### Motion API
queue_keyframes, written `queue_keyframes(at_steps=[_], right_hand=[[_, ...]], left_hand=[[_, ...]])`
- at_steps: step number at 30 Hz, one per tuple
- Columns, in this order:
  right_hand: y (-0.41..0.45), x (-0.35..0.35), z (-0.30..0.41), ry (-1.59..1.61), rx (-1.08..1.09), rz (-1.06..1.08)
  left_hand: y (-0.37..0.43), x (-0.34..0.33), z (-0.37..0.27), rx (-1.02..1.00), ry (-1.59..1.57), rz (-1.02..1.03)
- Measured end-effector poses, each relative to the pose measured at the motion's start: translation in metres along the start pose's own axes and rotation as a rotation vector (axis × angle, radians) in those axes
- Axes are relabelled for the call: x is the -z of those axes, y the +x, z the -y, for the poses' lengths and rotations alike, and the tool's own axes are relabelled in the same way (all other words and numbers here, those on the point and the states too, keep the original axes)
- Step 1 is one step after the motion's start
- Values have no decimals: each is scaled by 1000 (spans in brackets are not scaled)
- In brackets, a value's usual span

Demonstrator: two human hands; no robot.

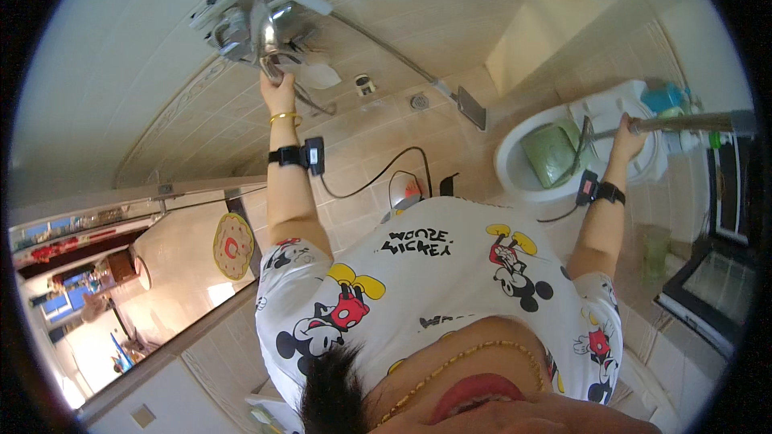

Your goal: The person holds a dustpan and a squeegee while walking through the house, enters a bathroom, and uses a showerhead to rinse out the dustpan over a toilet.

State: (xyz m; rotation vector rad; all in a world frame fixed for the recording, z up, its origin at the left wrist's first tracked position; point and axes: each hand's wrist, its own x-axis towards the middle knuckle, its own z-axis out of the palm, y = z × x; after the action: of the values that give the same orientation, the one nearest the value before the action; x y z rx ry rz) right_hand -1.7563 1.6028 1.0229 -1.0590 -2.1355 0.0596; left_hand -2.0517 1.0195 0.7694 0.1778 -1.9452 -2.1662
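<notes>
My left hand (278, 91) grips the lower end of a chrome hand shower (265, 33), beside the chrome shower mixer (232, 30) on the tiled wall. A flexible hose (322, 110) hangs below that hand. On the other side, my right hand (628, 138) is closed around the grey handle (693, 122) of what appears to be a flat mop. Its green pad (552, 154) lies over the bowl of a white toilet (512, 184); whether it touches the bowl, I cannot tell. Part of the mop head's dark frame (584, 132) shows at the pad's edge.
A long pole (386, 45) with a flat grey head (471, 108) slants across the tiled wall and floor, near a round floor drain (419, 102). Bottles (663, 98) stand behind the toilet. A cable (386, 178) hangs from my left wrist. A scalloped yellow mat (233, 246) lies beyond the doorway.
</notes>
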Motion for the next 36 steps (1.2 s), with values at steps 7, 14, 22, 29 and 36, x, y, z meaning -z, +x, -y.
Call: queue_keyframes(at_steps=[7,14,22,29,36], right_hand=[[91,-38,-178,65,117,-55],[117,-59,-162,275,79,-21],[120,-75,-111,327,82,198],[102,-98,-99,377,169,183],[81,-115,-64,388,123,302]], left_hand=[[-40,-93,35,220,339,161],[-97,-115,34,-250,522,194],[-211,-253,24,-132,598,541],[-266,-339,34,-157,393,779],[-278,-360,33,-123,329,835]])
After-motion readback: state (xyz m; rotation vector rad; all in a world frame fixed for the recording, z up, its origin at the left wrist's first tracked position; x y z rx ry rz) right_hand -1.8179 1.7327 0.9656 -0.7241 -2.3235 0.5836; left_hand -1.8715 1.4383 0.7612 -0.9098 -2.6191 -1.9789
